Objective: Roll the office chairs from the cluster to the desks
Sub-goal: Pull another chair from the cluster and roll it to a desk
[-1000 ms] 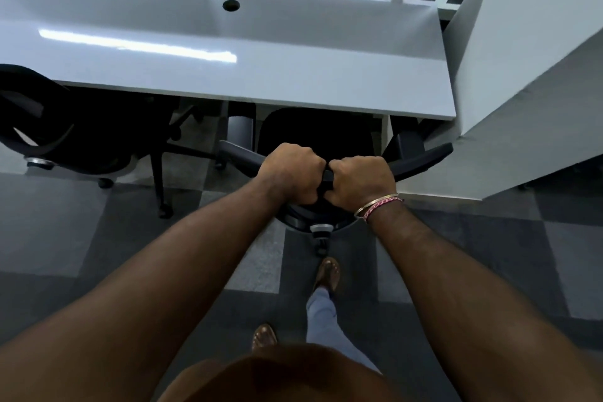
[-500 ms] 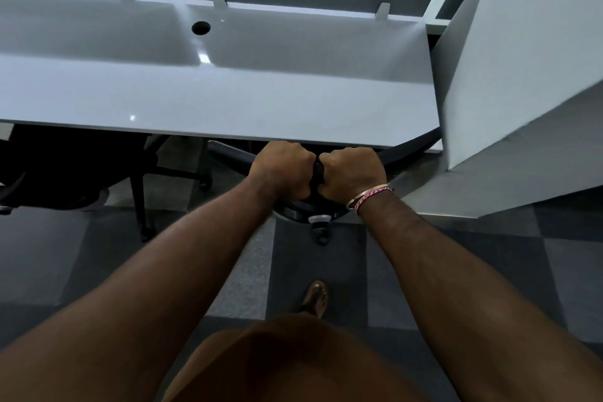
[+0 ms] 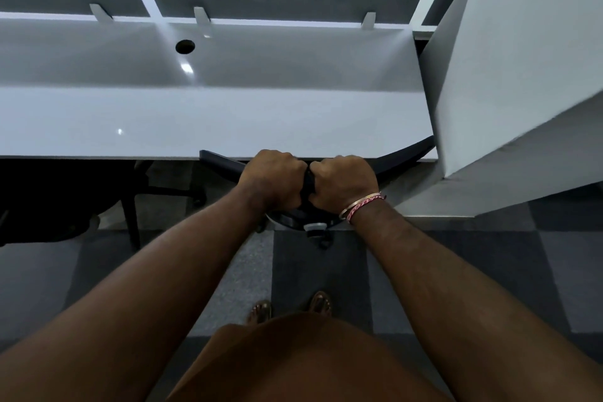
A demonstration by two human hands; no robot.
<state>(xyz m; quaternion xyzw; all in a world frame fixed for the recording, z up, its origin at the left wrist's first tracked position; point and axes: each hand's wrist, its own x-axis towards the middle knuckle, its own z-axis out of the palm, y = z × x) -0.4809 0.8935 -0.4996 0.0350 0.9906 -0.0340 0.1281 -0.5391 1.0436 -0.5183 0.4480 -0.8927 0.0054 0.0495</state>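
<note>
A black office chair (image 3: 404,155) is pushed in under a white desk (image 3: 212,121); only the curved top edge of its backrest and a bit of its base below my hands show. My left hand (image 3: 274,178) and my right hand (image 3: 342,181) sit side by side, both fisted around the middle of that backrest top. The seat and most of the wheels are hidden beneath the desk top.
A second black chair (image 3: 49,202) is tucked under the desk at the left. A white partition (image 3: 522,75) closes the desk's right end, close to the backrest tip. A cable hole (image 3: 185,46) sits in the desk. Grey carpet tiles (image 3: 456,271) lie underfoot.
The chair has rolled forward under the desk with both hands on its backrest; its seat and armrests are no longer visible. I have stepped closer, and my feet now stand together.
</note>
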